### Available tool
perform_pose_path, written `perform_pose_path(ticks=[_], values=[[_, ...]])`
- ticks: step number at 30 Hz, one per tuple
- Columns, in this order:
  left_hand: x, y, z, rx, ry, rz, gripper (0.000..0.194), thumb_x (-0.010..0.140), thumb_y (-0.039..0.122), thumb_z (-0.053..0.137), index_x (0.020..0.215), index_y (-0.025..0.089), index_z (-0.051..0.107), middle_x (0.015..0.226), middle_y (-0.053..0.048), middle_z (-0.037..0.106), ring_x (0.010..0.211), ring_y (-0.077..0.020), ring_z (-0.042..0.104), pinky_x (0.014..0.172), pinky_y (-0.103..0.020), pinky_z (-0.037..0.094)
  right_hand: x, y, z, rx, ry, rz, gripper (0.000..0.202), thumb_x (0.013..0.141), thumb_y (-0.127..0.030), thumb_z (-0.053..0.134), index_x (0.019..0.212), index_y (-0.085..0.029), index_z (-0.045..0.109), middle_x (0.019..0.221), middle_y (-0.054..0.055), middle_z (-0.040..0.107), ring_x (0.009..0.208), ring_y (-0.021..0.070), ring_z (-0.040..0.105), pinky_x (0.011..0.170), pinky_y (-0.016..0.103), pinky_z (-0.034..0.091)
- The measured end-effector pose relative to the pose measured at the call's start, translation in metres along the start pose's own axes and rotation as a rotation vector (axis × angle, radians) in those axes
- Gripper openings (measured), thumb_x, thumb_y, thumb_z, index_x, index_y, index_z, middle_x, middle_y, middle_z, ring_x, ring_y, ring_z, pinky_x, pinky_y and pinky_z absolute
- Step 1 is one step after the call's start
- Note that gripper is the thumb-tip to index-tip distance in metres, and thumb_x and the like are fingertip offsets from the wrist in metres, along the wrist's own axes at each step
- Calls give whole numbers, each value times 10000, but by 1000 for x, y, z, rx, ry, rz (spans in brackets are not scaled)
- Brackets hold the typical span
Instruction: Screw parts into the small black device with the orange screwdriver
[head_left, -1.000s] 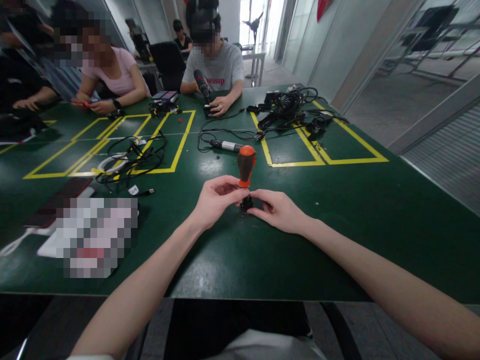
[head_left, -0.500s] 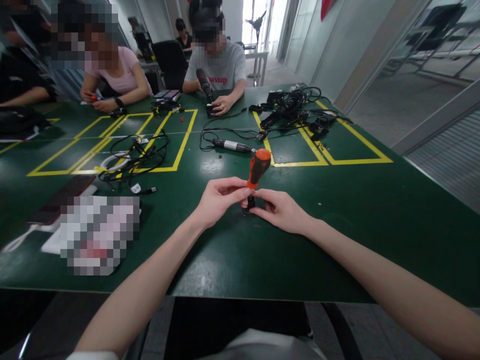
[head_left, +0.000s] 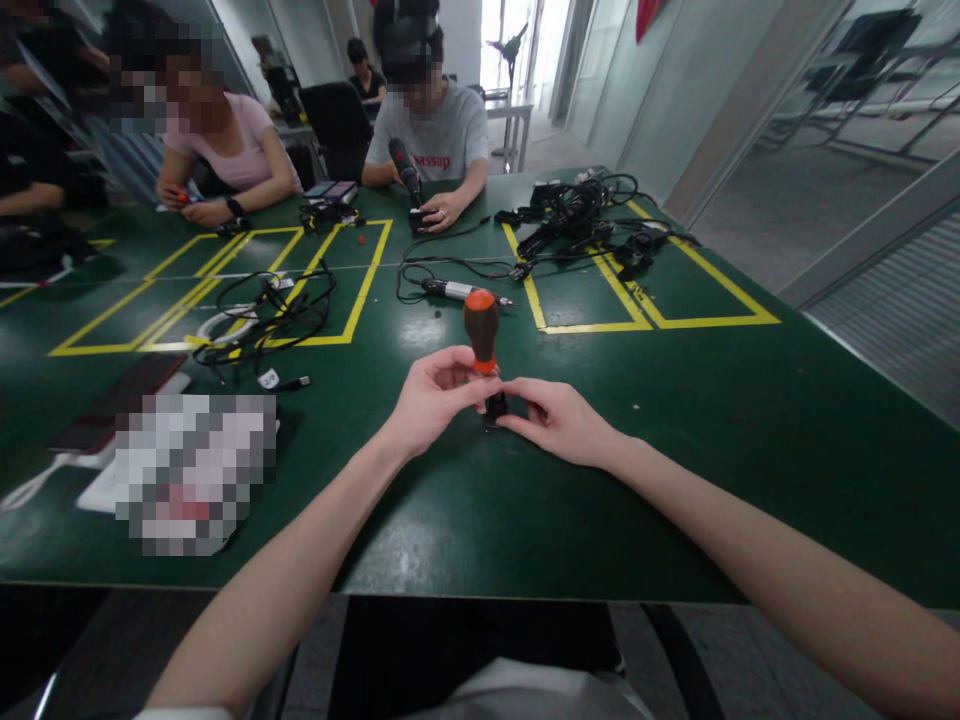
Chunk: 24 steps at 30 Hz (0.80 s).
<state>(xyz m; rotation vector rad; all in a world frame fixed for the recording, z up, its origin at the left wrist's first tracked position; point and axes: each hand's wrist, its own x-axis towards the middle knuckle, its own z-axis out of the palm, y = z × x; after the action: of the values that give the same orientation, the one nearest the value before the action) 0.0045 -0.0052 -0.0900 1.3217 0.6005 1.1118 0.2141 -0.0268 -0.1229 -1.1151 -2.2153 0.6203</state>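
Note:
A screwdriver point(head_left: 482, 328) with an orange and dark handle stands nearly upright in front of me, handle up. My left hand point(head_left: 435, 402) pinches it just below the orange collar, thumb and fingers closed. Beneath, a small black part point(head_left: 496, 407) rests on the green table point(head_left: 675, 530). My right hand point(head_left: 561, 420) grips this part from the right between thumb and fingers. The screwdriver's tip is hidden by the fingers, so I cannot see how it meets the part.
Beyond my hands lies a corded electric screwdriver point(head_left: 454, 290). Black cables point(head_left: 581, 210) heap at the back right; more cables point(head_left: 300, 310) tangle at left, near a phone point(head_left: 116, 405) and a blurred-out packet point(head_left: 199, 470). Across the table, a co-worker's hand point(head_left: 442, 210) holds a black part.
The screwdriver's handle has swung left, from leaning right to almost upright. Both my hands stay in nearly the same place, still closed.

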Motion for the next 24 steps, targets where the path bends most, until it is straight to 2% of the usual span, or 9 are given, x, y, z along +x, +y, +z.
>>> perform_pose_path(ticks=[3, 6, 12, 16, 19, 24], values=[[-1, 1, -1, -24, -38, 5, 287, 740, 336, 913, 861, 146, 736, 892, -44, 782, 587, -67, 605, 591, -213, 551, 0, -1, 0, 2, -4, 7, 272, 956, -320, 680, 1157, -137, 700, 828, 26, 689, 569, 122, 512, 576, 270, 382], [-2, 1, -3, -58, -53, -2, 287, 764, 347, 900, 883, 146, 734, 878, -54, 794, 625, -89, 652, 638, -232, 573, 0, -1, 0, 15, 4, -1, 284, 953, -325, 685, 1174, -147, 700, 845, 26, 695, 564, 121, 512, 579, 271, 387], [0, -3, -4, -53, 4, -30, 351, 666, 293, 957, 898, 150, 736, 792, -16, 774, 662, -117, 695, 682, -254, 587, -1, 0, 0, 26, 11, -6, 266, 957, -325, 679, 1163, -157, 698, 825, 19, 688, 554, 121, 511, 569, 268, 389], [1, -7, -2, -71, 34, -19, 346, 633, 264, 969, 860, 157, 729, 742, 21, 733, 639, -91, 657, 659, -224, 562, 0, 0, 0, 22, 14, -14, 262, 961, -324, 676, 1162, -158, 691, 825, 18, 688, 556, 114, 506, 566, 260, 389], [0, -8, -2, -62, 31, -44, 338, 653, 318, 960, 854, 155, 742, 745, 15, 723, 601, -82, 615, 607, -222, 532, 0, 0, 0, 18, 11, -17, 259, 965, -334, 668, 1153, -157, 689, 815, 15, 687, 550, 110, 497, 556, 252, 383], [-2, -5, -5, -23, -31, 2, 260, 770, 366, 889, 943, 181, 832, 877, -22, 747, 632, -78, 610, 657, -245, 531, -1, 0, 0, 17, 18, -15, 235, 962, -335, 669, 1116, -159, 691, 800, 15, 683, 536, 112, 494, 541, 255, 382]])
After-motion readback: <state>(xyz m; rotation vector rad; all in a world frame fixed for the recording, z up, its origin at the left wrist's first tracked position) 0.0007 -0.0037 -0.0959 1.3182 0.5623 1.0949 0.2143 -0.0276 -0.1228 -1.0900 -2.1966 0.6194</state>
